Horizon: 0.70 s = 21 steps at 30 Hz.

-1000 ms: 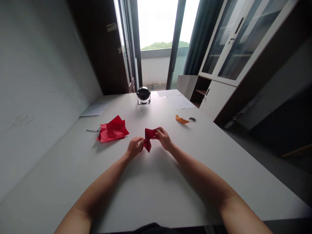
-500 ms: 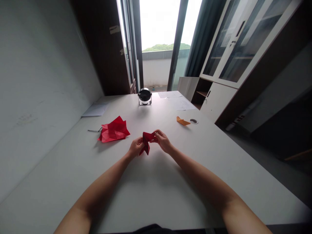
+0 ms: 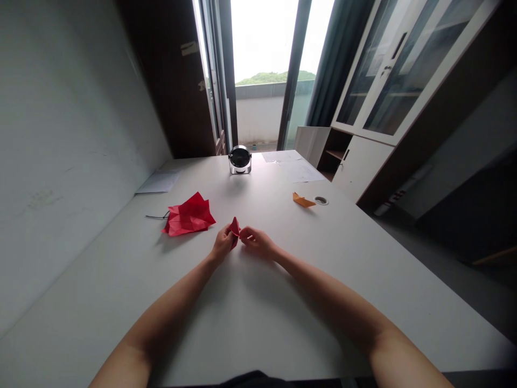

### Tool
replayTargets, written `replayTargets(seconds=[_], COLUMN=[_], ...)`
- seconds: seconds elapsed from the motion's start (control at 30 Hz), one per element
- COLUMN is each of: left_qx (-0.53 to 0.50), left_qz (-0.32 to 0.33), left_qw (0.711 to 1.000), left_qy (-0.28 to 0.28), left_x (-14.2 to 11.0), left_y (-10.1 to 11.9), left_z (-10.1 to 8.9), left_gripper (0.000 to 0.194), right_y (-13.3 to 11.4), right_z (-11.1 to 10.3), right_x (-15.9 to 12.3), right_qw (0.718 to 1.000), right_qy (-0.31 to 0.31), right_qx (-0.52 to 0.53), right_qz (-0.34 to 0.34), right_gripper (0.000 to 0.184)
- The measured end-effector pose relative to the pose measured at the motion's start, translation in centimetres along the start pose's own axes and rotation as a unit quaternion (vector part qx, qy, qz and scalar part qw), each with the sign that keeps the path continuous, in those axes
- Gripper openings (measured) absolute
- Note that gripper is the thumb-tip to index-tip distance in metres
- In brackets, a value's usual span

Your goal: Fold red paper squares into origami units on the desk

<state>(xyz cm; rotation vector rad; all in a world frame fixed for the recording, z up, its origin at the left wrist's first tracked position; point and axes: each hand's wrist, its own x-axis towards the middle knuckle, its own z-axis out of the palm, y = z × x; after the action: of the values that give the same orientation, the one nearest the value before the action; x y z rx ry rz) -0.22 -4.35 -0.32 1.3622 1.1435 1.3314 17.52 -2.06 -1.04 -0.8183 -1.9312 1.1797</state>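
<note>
Between my hands is a small folded red paper point(image 3: 235, 227), turned nearly edge-on to me above the white table. My left hand point(image 3: 222, 242) is closed on its left side, with the fingers partly hidden behind the folds. At the paper's right edge, my right hand point(image 3: 257, 241) pinches a bit of it with thumb and forefinger; the other fingers are curled. Farther left lies a larger creased red sheet of paper point(image 3: 189, 215), its corners sticking up. A folded orange paper boat point(image 3: 303, 200) rests on the table to the right.
A round black device on a metal stand point(image 3: 240, 160) is at the table's far side. Beside the orange boat is a white-rimmed cable hole point(image 3: 321, 201). A thin black cord point(image 3: 156, 217) sticks out by the red sheet. White papers point(image 3: 159, 181) lie at the back left, others point(image 3: 301, 171) back right.
The folded red paper has turned from spread out to nearly edge-on and looks narrower. My right hand has moved left and slightly down, closer to my left hand.
</note>
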Motion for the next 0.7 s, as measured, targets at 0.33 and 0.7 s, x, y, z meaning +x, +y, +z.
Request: replayTargets(seconds=[0.33, 0.7], left_qx=[0.069, 0.09], left_qz=[0.025, 0.032], left_qw=[0.997, 0.994], left_qy=[0.034, 0.051], left_x=[-0.5, -0.9], left_y=[0.1, 0.6], left_z=[0.3, 0.5], left_gripper=[0.01, 0.013], right_y=[-1.2, -1.0], right_z=[-0.2, -0.2], right_x=[-0.4, -0.3], right_qw=[0.995, 0.996], right_qy=[-0.051, -0.011], right_qx=[-0.083, -0.062], right_qz=[0.021, 0.067], right_gripper=[0.018, 0.019])
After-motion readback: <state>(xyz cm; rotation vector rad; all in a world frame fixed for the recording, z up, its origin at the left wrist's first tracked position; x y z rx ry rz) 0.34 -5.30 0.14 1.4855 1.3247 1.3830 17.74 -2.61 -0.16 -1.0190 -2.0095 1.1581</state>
